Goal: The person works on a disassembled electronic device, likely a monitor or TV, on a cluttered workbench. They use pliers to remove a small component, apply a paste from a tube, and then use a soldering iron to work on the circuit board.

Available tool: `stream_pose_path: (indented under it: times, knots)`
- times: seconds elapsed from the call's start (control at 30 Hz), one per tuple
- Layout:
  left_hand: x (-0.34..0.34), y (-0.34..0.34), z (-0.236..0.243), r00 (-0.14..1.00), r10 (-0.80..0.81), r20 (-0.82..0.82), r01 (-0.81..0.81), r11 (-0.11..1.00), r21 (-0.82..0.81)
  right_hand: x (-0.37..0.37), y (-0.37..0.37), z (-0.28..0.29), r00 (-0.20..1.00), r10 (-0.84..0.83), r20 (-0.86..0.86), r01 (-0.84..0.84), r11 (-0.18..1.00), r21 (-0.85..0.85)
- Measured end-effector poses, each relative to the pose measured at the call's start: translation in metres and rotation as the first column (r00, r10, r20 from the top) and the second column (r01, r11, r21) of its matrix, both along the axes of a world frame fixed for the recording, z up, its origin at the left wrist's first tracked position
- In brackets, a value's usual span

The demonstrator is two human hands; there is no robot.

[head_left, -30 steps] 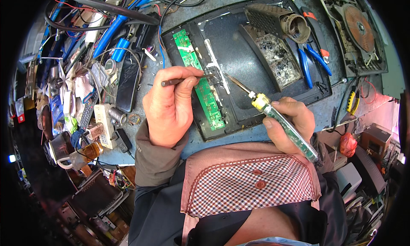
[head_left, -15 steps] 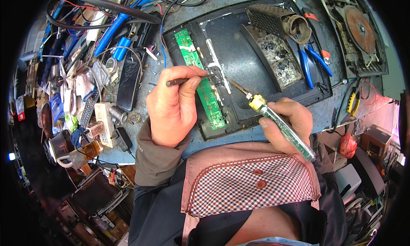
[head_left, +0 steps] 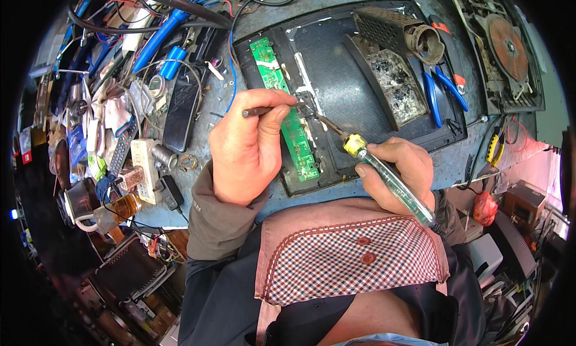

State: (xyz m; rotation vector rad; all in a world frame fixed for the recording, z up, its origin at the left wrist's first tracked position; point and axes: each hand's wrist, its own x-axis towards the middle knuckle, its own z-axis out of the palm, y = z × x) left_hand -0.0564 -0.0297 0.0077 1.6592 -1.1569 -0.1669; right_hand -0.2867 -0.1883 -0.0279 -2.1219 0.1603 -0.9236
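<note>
Between thumb and fingertips, my left hand [head_left: 249,145] pinches a slim dark tool [head_left: 257,112]; its kind is unclear. That tool's front end reaches over the right edge of a long green circuit board [head_left: 293,143]. My right hand [head_left: 403,171] grips a soldering iron [head_left: 393,181] with a yellow collar and clear green handle. The iron slants up and left, its tip close to the front end of the dark tool; whether they touch I cannot tell. Beneath lies a black panel [head_left: 336,52] with a mesh surface and white glue-like streaks, and the board sits along its left side.
On the panel's right rest a dirty metal housing [head_left: 396,85] and blue-handled pliers [head_left: 447,88]. A device with a copper coil [head_left: 507,40] stands far right. Tools, cables, a black phone-like slab [head_left: 181,115] and a white power strip [head_left: 146,166] crowd the left.
The soldering iron has moved left and slightly down, bringing its tip nearer the dark tool. My left hand keeps its pinch, with only a small shift right along with the whole view.
</note>
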Motion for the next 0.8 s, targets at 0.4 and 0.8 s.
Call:
stream_pose_path:
  times: [0.4,0.8]
  knots:
    - [-0.001,0.000,0.000,1.000,-0.001,-0.004,0.001,1.000,-0.023,-0.012,0.002,-0.002,1.000,-0.013,0.014,0.011,0.987,0.159]
    - [0.000,-0.001,0.008,0.999,-0.022,0.033,0.021,1.000,0.010,-0.032,-0.002,0.004,0.961,-0.197,0.196,0.065,0.844,0.532]
